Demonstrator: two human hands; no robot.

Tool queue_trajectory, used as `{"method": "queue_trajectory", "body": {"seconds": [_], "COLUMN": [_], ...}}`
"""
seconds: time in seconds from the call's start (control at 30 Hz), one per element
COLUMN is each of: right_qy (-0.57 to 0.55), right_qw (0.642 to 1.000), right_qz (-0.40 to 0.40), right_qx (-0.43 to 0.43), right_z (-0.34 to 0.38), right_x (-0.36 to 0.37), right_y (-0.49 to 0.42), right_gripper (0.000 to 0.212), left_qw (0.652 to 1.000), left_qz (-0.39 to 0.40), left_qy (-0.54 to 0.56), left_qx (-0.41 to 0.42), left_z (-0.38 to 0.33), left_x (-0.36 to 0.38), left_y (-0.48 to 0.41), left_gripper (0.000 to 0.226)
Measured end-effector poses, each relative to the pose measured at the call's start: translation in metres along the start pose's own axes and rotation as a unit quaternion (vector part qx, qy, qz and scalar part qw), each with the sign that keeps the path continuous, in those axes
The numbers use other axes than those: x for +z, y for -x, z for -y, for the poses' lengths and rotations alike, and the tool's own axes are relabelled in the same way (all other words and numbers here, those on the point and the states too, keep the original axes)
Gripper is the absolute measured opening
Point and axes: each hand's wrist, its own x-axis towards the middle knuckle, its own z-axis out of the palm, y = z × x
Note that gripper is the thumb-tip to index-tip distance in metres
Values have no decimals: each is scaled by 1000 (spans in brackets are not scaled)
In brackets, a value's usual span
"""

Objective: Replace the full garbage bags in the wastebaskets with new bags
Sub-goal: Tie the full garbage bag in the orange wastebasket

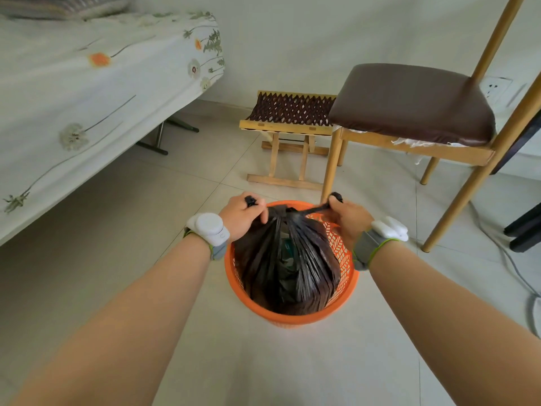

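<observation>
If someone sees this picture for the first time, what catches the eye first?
The bright orange wastebasket on the pale floor, low in the centre, with a full black garbage bag inside. The left hand and right hand each grip a twisted end of the bag above it.

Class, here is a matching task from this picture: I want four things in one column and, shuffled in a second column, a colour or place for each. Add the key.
Things:
1. garbage bag
2. wastebasket
3. chair
4. bed

Descriptions:
A. orange mesh
B. flowered, at the left
C. black, gripped at its top by the left hand and the right hand
D. brown padded seat, at the right

Pairs: 1-C; 2-A; 3-D; 4-B
</observation>
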Motion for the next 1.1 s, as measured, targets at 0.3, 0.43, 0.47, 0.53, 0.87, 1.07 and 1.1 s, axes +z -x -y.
{"method": "queue_trajectory", "body": {"seconds": [0.3,0.43,0.47,0.53,0.87,1.07,1.1], "right_qy": [-284,-158,-124,-18,586,674,670], "right_qw": [946,973,978,989,760,682,684], "right_qz": [154,164,162,135,89,91,83], "right_qx": [36,-37,-48,-58,-267,-269,-277], "right_z": [8,5,3,-3,-16,-35,-33], "right_x": [0,10,10,6,-5,-11,-10], "right_y": [5,3,2,2,9,11,11], "right_gripper": [33,32,32,33,21,17,18], "left_qw": [912,922,940,964,974,970,972], "left_qz": [-19,-36,-32,-13,-3,17,12], "left_qy": [403,381,336,256,204,185,188], "left_qx": [-72,-49,-49,-68,-97,-155,-142], "left_z": [-14,-12,-7,7,18,33,30], "left_x": [9,19,20,22,21,30,28], "left_y": [1,-5,-5,-2,-1,6,5], "left_gripper": [38,40,41,44,43,40,41]}}
